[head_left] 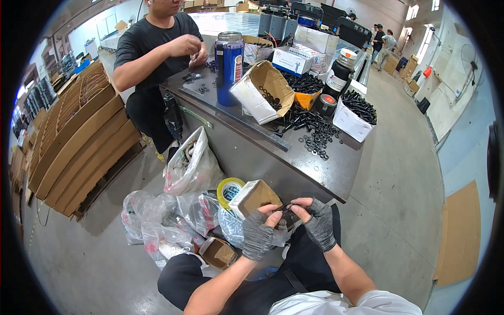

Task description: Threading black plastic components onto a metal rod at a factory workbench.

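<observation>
Both of my hands wear grey fingerless gloves and meet above my lap. My left hand [258, 231] is closed in a pinch on one end of a small black bolt [284, 208]. At its other end, the thumb and fingers of my right hand [318, 223] are pinched together; whether a washer sits between them is too small to tell. Just beyond my left hand stands an open white cardboard box [255, 197]. On the table [325, 176] ahead lie loose black washers [318, 142] and a heap of black bolts [304, 119].
A white box of bolts [355, 116], a tilted box with washers [263, 93] and a blue flask [229, 68] stand on the table. Plastic bags [191, 163] and a tape roll [230, 190] are below it. Across sits a co-worker [157, 52]; stacked cardboard [79, 142] is at left.
</observation>
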A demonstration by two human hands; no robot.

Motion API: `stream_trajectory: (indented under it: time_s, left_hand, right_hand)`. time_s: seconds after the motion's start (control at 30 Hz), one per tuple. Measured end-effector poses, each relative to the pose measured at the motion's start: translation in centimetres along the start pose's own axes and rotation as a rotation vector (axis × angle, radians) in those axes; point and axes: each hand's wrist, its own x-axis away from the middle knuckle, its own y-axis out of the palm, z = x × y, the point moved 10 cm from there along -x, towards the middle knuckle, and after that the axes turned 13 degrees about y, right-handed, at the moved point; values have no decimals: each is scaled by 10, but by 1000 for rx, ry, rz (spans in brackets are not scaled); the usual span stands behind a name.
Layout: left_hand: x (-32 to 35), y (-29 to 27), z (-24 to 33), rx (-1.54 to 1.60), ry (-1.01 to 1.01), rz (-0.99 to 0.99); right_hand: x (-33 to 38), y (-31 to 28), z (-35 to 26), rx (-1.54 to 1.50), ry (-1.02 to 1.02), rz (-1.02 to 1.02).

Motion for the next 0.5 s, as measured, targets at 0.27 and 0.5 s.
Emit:
stream_trajectory:
  time_s: [0.27, 0.5]
  left_hand:
    - [14, 10, -36, 274, -242, 3]
    - [16, 5, -37, 323, -282, 89]
  right_hand:
    - [-6, 13, 38, -314, 210, -158]
    - [-5, 10, 24, -190, 55, -115]
